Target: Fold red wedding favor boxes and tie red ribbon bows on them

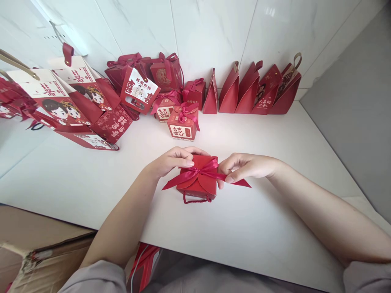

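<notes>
Here, the right hand pinches the ribbon, while the left hand (I cannot tell if its fingers clamp) touches the red box.

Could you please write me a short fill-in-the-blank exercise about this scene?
1. The small red box is topped with a bow tied from shiny ____.
2. The hand pinching a loose tail of the bow is the person's ____ one.
3. The tabletop beneath the box is coloured ____.
4. The brown carton at the lower left is made of ____.

Missing words: ribbon; right; white; cardboard.
</notes>
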`<action>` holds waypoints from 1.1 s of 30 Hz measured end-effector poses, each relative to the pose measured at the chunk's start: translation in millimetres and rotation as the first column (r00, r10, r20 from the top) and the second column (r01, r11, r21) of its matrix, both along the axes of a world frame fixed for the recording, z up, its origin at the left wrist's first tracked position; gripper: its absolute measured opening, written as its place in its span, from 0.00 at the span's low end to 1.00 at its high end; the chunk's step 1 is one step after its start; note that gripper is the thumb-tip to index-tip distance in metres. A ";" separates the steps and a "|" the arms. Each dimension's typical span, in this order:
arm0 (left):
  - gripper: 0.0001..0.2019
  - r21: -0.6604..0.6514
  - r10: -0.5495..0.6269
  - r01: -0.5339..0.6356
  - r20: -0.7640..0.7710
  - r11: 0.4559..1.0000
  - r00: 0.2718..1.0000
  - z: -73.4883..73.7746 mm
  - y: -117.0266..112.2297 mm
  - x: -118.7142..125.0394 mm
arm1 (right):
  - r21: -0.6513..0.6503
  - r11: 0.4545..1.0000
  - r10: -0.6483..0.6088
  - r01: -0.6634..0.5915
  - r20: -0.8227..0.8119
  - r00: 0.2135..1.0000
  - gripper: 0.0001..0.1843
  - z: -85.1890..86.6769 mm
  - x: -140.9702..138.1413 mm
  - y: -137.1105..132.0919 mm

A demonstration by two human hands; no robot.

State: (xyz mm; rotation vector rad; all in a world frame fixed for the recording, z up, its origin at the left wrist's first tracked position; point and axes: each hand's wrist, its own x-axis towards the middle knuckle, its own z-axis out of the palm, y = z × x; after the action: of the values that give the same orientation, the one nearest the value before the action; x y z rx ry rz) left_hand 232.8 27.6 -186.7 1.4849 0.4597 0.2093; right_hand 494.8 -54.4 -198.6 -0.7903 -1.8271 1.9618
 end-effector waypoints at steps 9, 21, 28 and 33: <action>0.17 -0.291 0.183 -0.123 0.191 0.949 0.964 -16.8 -4.2 5.1 | 0.059 0.994 -0.096 0.096 -0.004 0.995 0.24 9.3 -4.2 -2.9; 0.06 -0.208 0.239 -0.190 0.243 0.960 0.940 -11.9 0.9 4.2 | 0.161 0.983 -0.097 0.086 0.065 0.993 0.21 8.8 -2.8 -3.2; 0.08 -0.147 0.317 -0.288 0.250 0.946 0.915 -11.1 -1.0 5.1 | 0.150 0.962 -0.230 0.228 -0.002 0.973 0.18 9.1 4.3 1.4; 0.10 0.073 0.373 -0.396 0.218 0.915 0.902 -10.0 -4.5 8.8 | 0.069 0.951 -0.295 0.300 -0.082 0.952 0.15 6.2 8.0 5.7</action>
State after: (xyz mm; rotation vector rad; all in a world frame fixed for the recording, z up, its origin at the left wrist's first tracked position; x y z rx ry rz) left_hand 241.6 23.1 -196.7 1.4554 0.5833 0.7048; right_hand 502.8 -48.8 -192.4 -0.8997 -1.6264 1.6931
